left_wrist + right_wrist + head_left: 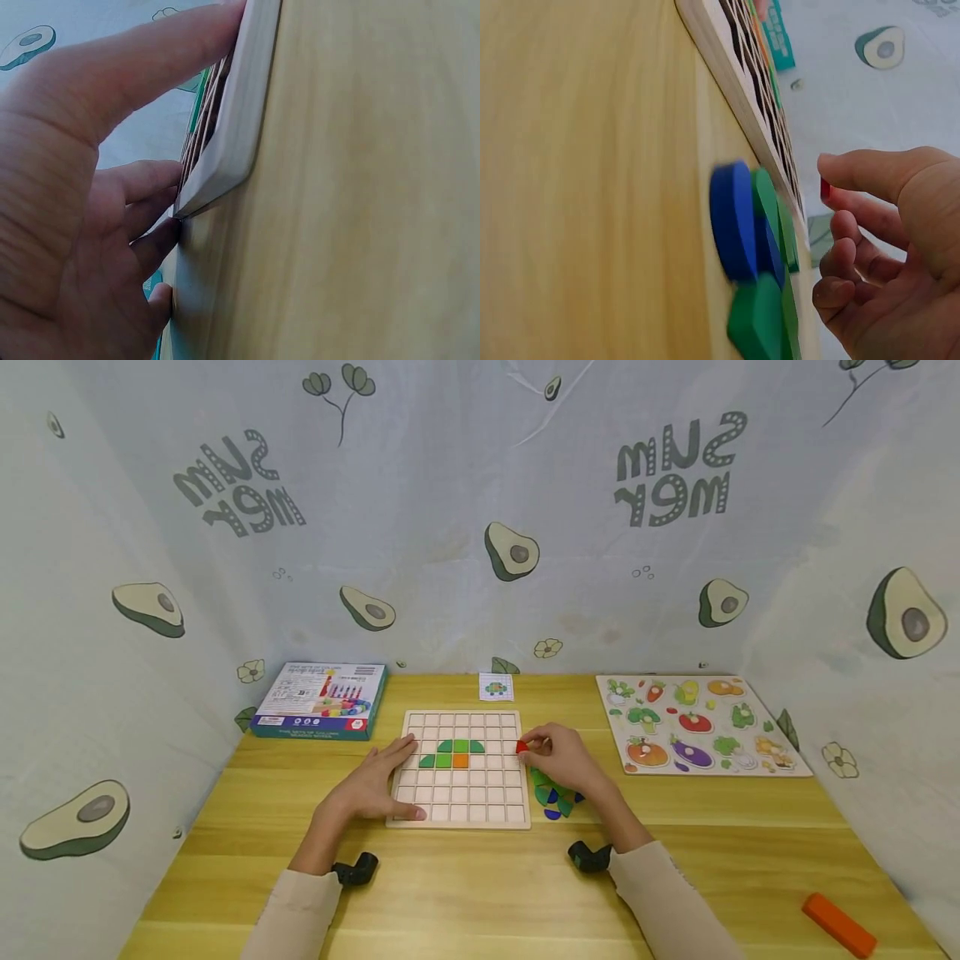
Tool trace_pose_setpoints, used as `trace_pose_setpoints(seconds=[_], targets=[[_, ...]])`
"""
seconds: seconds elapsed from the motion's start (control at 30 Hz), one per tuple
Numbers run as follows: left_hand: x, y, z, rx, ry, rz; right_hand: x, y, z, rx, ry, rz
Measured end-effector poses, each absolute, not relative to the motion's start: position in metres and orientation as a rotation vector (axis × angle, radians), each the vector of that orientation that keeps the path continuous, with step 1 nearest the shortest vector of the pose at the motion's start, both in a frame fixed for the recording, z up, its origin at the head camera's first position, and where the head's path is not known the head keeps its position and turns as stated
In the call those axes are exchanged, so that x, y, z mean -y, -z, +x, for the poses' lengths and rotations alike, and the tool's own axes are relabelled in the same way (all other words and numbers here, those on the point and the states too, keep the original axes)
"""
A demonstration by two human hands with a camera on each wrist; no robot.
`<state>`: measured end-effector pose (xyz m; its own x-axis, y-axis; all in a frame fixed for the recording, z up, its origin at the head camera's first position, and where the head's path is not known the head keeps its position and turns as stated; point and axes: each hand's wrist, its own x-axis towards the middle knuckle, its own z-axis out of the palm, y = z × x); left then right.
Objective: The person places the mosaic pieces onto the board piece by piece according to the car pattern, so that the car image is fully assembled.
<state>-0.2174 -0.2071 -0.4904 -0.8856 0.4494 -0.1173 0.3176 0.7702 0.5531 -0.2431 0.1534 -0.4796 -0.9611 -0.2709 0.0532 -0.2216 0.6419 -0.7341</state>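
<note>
A wooden grid board (480,796) lies on the table with several green pieces and an orange square (461,761) in its cells. My left hand (366,787) is spread over the board's left side, thumb on the front left part and fingertips at the left edge. Between thumb and index finger, my right hand (564,762) pinches a small red piece (521,747) at the board's right edge; in the right wrist view that red piece (825,189) shows only as a thin side. Under and beside the right hand is a pile of green and blue pieces (552,814).
Behind the board lies a small pattern card (497,687) with a coloured figure. A boxed set (321,702) sits at the back left, a vegetable puzzle board (693,723) at the back right. An orange block (838,925) lies near the front right.
</note>
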Motion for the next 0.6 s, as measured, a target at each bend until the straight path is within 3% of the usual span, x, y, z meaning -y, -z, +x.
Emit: trace_pose_setpoints(seconds=[0.6], targets=[[0.208, 0.491, -0.22, -2.722, -0.77, 0.592, -0.096, 0.484, -0.244, -2.717, 1.255, -0.477]])
